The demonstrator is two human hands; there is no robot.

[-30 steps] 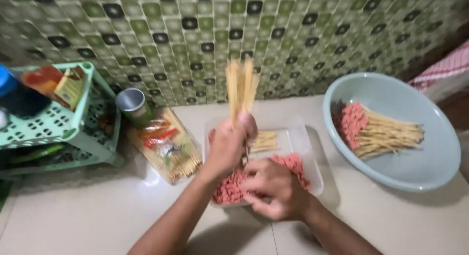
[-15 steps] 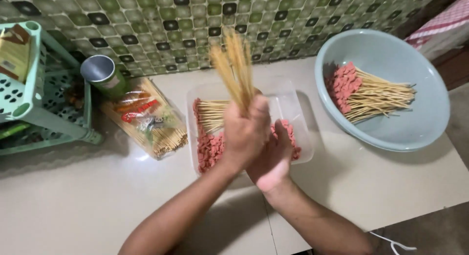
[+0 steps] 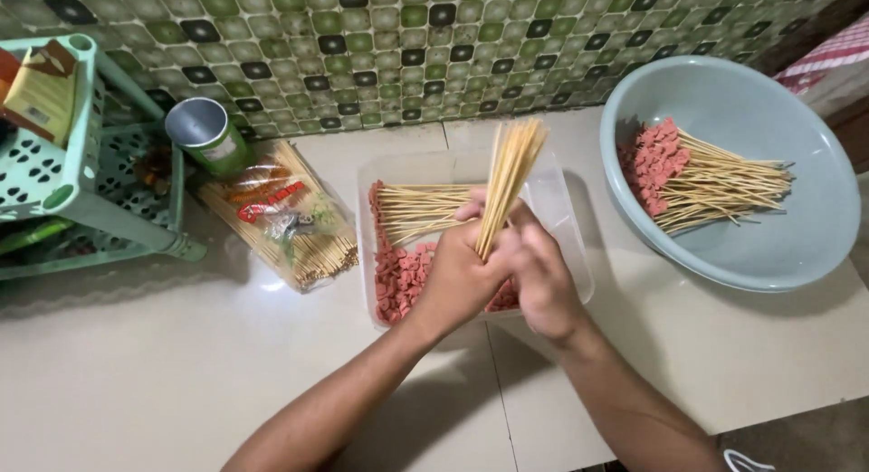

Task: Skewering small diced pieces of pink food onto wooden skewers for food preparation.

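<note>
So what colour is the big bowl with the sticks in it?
The big bowl is pale blue-grey, seen best in the head view.

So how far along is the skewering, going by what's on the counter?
Done: a pile of loaded skewers lies in the grey bowl, and more lie in the clear tray. In hand: the left hand grips a bundle of bare sticks, the right hand against it. Left: loose pink pieces in the tray and a packet of sticks.

Wooden skewers (image 3: pixel 510 169), clear plastic tub (image 3: pixel 561 220), glossy tiled wall (image 3: pixel 434 47)
</note>
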